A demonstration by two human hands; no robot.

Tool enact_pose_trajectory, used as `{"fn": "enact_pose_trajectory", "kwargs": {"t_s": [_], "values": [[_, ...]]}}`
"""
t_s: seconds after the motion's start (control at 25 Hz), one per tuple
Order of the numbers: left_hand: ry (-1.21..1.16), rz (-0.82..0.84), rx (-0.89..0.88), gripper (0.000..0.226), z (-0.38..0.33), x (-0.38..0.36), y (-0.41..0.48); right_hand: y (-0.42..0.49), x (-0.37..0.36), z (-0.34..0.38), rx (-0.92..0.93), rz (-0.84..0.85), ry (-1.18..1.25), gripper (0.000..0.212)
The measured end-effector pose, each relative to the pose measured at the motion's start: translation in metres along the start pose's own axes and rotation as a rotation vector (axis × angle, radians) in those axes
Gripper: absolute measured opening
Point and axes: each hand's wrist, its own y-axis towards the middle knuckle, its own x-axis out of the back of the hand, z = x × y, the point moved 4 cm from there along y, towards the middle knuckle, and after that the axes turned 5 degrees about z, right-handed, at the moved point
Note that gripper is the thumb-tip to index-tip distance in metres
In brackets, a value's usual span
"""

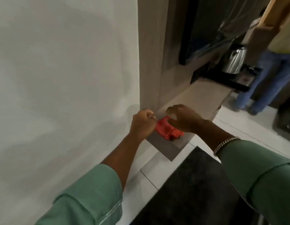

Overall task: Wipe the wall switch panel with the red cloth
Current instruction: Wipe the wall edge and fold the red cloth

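- Red cloth [167, 129] lies bunched on a low grey counter [163, 147] ledge, beside the white wall [59, 78] and the wood-grain panel [149, 54].
- Left hand [143, 124] curled closed, fingertips pinching the cloth's left edge, knuckles near the wall corner.
- Right hand [184, 118] arched over the cloth from above, thumb pressed on the fabric, fingers bent and partly open; gripping the cloth's upper right part.
- Both hands touch the cloth; cloth rests on the counter, not lifted clear as far as can be told.
- Green sleeves [92, 195] on both forearms; metal chain bracelet [225, 144] on the right wrist.
- Wall switch panel not visible in this view.
- Dark mat [197, 192] on the pale tiled floor [145, 172], below right of the counter.
- Background right: steel kettle [235, 60] on a dark tray [225, 82], another person [270, 70] in blue jeans standing just beside it.
- Frame slightly blurred.
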Motion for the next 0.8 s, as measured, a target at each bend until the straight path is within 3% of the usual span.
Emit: {"fn": "enact_pose_trajectory", "kwargs": {"t_s": [0.08, 0.16, 0.36, 0.6, 0.8], "values": [[-0.069, 0.109, 0.22, 0.03, 0.025, -0.038, 0.015, 0.011, -0.031, -0.024, -0.065, 0.008, -0.041, 0.046], [-0.279, 0.233, 0.406, 0.037, 0.047, -0.07, 0.019, 0.012, -0.064, -0.04, -0.174, 0.03, 0.082, 0.053], [-0.727, 0.142, 0.568, 0.051, 0.081, -0.119, 0.031, 0.011, -0.113, -0.054, -0.174, -0.085, 0.291, 0.043], [-0.955, 0.11, 0.56, 0.049, 0.087, -0.093, -0.003, -0.027, -0.118, -0.006, -0.041, -0.2, 0.498, 0.055], [-0.774, 0.055, 0.354, 0.049, 0.068, 0.003, -0.049, -0.033, -0.076, 0.093, 0.05, -0.271, 0.591, 0.059]]}}
